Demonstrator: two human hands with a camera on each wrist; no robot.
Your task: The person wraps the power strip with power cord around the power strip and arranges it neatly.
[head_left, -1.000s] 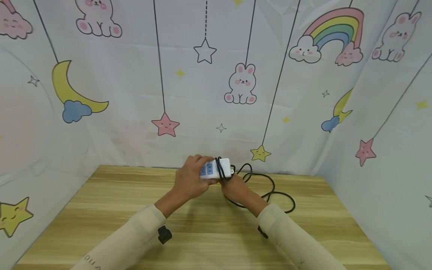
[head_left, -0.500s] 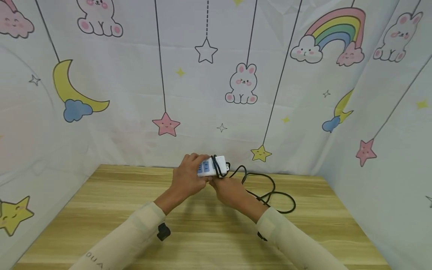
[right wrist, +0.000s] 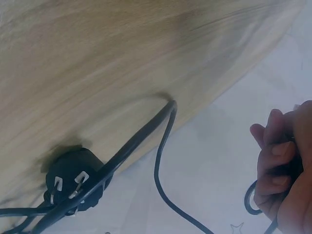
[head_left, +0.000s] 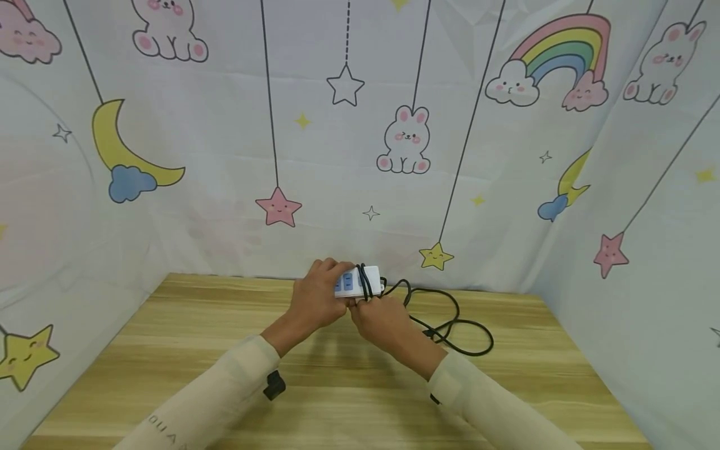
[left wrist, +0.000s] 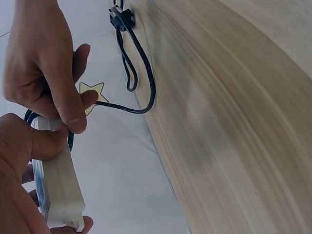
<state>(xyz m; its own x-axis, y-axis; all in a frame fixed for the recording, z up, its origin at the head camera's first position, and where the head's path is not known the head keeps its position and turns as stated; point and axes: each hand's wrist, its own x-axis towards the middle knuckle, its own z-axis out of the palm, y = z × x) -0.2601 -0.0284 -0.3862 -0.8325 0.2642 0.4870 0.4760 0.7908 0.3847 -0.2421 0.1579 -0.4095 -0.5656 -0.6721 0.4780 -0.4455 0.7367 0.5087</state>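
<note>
In the head view my left hand (head_left: 317,294) grips a white power strip (head_left: 374,280) with blue sockets, above the far part of the table. Turns of black cord (head_left: 364,281) wrap round the strip's right end. My right hand (head_left: 385,322) is just below that end, its fingers curled on the cord. The left wrist view shows the left thumb against the edge of the strip (left wrist: 63,185), and the right hand (left wrist: 44,63) pinching cord beside it. Loose cord leads from there to a black plug (right wrist: 73,180) with metal prongs, clearest in the right wrist view.
Loose cord (head_left: 475,323) lies in loops on the wooden table (head_left: 349,400), right of the hands. A white cloth backdrop (head_left: 225,137) printed with stars, rabbits and moons hangs behind the table and along both sides.
My right hand has moved a little left, in under the strip's end. The strip shifted slightly left and up, then back. The plug now shows beside the right wrist.
</note>
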